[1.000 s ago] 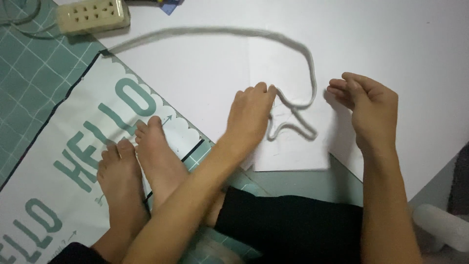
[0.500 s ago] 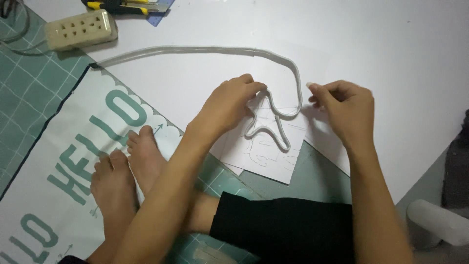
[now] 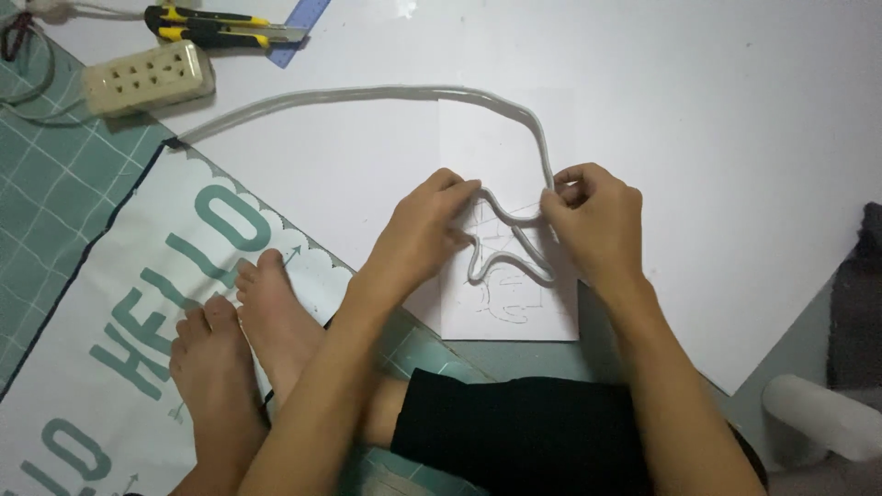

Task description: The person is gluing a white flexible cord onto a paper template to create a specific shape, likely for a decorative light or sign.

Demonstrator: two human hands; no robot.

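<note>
A long grey flexible strip (image 3: 349, 96) runs from the upper left across a big white board (image 3: 717, 138) and bends into a curvy outline (image 3: 514, 253) on a white paper sheet (image 3: 514, 312) with a pencil drawing. My left hand (image 3: 423, 234) presses its fingertips on the left side of the bent outline. My right hand (image 3: 593, 220) pinches the strip where it turns down toward the shape.
A beige power strip (image 3: 147, 78), a yellow and black utility knife (image 3: 216, 26) and a blue ruler (image 3: 299, 26) lie at the upper left. A teal and white lettered mat (image 3: 110, 303) lies under my bare feet (image 3: 243, 349). A white cylinder (image 3: 818, 418) sits at the lower right.
The view has shifted, so the paper and strip sit lower in the frame. Both hands stayed on the strip, and the bent outline has grown tighter on the paper.
</note>
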